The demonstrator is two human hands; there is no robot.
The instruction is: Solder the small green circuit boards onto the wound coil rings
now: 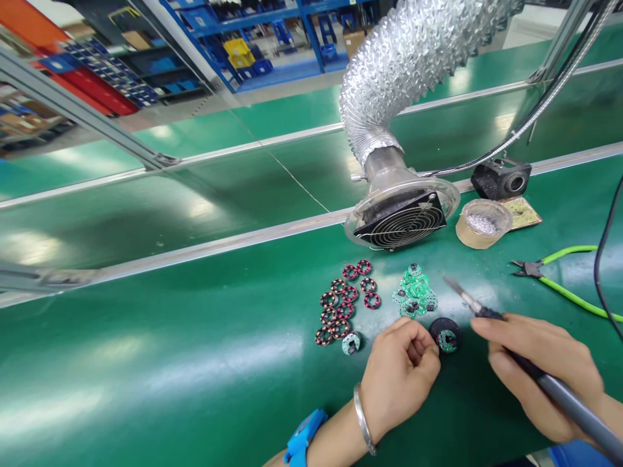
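Observation:
In my right hand [545,370] is a soldering iron [528,366], its tip pointing up and left over the bench. My left hand [402,370] is closed, fingertips together at the left edge of a round black holder [444,329]. Whether those fingers pinch anything is hidden. A small round green circuit board [446,341] sits on the holder. Beyond it lies a pile of green circuit boards [415,292]. To the left are several ring-shaped copper coils [341,311], some red and some copper-coloured. One round piece with a green board [351,343] lies at their near end.
A fume extractor [403,220] on a silver flexible duct [384,91] hangs over the back of the green bench [170,363]. At right are a tub of silvery bits [483,224], a black stand [501,178], green-handled cutters [559,269] and a black cable [602,259].

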